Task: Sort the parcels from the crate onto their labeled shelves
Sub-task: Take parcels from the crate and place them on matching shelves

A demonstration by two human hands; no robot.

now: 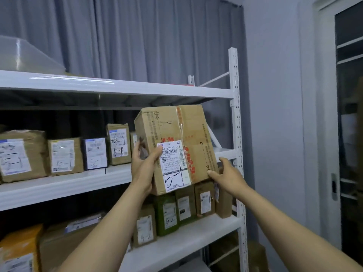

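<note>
A white rack's three shelves ran left from its perforated upright (234, 114). Far from that upright, the top shelf (121, 86) bore a translucent tub (25, 54). The middle shelf (59, 186) carried a row of labelled parcels: tall brown parcel (118, 144) nearest the upright, then black parcel (95, 154), cardboard parcel (64, 156) and taped parcel (21, 154). The lower shelf (186, 239) held a small brown parcel (204, 199) close by the upright, green parcel (167, 214) farther off, orange parcel (19, 248) farthest.

Orange parcel (18, 244) cut off bottom-left, small labels (62, 156) blurred, unreadable
</note>
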